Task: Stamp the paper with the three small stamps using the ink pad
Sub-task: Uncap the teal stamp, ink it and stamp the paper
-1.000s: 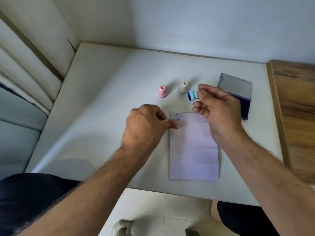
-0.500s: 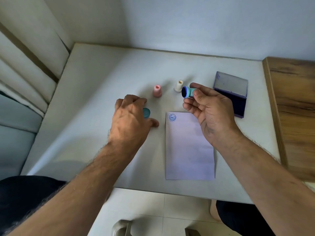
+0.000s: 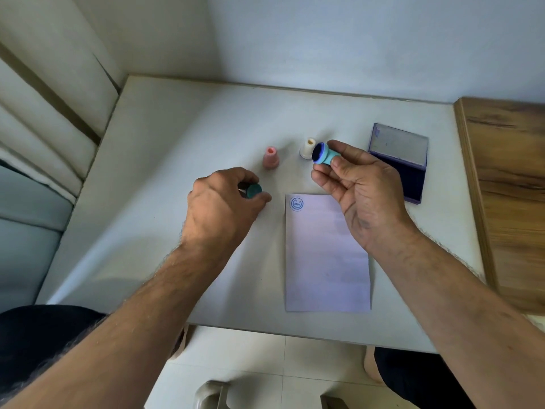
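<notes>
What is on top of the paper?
One round blue stamp mark sits in the top left corner of the paper. The right hand covers the top right corner.

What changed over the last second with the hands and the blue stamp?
The left hand left the paper's top-left corner, moved left and now holds the teal cap. The right hand turned the blue stamp so its inked face points left, toward the cap. Unchanged: the single print on the paper, the pink stamp, the cream stamp and the open ink pad.
</notes>
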The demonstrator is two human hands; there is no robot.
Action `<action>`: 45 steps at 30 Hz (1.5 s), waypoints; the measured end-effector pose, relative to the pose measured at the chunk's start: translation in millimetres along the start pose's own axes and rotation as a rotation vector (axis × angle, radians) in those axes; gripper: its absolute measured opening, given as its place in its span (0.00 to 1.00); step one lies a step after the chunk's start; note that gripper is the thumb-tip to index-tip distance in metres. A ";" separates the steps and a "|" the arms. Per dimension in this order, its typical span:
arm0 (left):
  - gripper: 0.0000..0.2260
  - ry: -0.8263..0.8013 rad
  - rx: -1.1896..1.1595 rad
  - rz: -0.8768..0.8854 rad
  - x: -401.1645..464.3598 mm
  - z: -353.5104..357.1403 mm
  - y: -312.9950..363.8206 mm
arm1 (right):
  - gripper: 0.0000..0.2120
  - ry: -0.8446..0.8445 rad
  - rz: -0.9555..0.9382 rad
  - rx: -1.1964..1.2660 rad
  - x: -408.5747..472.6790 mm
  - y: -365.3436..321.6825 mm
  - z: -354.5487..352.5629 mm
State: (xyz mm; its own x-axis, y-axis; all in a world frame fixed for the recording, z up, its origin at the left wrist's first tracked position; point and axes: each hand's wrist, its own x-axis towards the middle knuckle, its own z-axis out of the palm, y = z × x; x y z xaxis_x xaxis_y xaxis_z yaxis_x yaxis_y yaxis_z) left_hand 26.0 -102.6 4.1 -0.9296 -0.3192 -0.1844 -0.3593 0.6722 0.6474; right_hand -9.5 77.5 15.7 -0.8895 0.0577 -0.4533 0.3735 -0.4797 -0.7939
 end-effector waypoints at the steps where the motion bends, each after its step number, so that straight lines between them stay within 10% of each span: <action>1: 0.10 0.003 -0.050 -0.011 -0.5 -0.3 2.1 | 0.09 0.001 0.003 0.004 -0.1 -0.3 0.1; 19: 0.06 -0.119 -1.023 -0.113 -0.7 -3.0 15.6 | 0.12 -0.098 -0.016 -0.089 -7.0 8.4 3.7; 45: 0.09 -0.362 -1.100 -0.168 -3.4 6.7 16.3 | 0.14 -0.170 -0.396 -0.609 -13.8 15.2 3.7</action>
State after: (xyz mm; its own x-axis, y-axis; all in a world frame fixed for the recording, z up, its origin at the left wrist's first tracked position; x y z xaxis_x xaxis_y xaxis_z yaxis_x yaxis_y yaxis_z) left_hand 22.7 -86.1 10.3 -0.9104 -0.0206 -0.4133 -0.3793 -0.3578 0.8533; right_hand 7.5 66.2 11.5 -0.9978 -0.0340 -0.0574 0.0529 0.1213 -0.9912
